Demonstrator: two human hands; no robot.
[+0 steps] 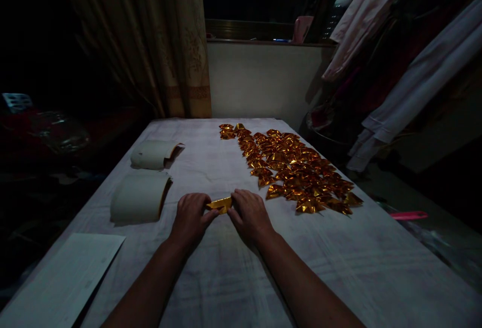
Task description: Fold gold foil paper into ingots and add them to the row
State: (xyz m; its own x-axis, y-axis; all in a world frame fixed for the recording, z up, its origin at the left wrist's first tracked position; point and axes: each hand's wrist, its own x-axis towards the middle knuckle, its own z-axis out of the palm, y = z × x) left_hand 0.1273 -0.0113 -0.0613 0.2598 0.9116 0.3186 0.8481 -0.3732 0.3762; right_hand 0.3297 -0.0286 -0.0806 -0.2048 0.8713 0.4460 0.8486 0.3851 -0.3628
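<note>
A folded piece of gold foil paper (221,205) lies level between my two hands, just above or on the cloth-covered table (226,267). Its left end is pinched by my left hand (192,213), thumb below and fingers above. In the same way my right hand (249,211) grips the right end. To the right spreads a large heap of folded gold foil pieces (297,167), shiny and pointed at the ends. Left of my hands stand two curled stacks of pale paper, a nearer stack (137,198) and a farther stack (152,154), with orange-gold showing at their edges.
A flat white sheet or board (64,278) lies at the table's near left. Behind the table are a patterned curtain (181,57) and a sill with a pink cup (302,29). Clothes (410,77) hang on the right, above a pink-handled object (408,215).
</note>
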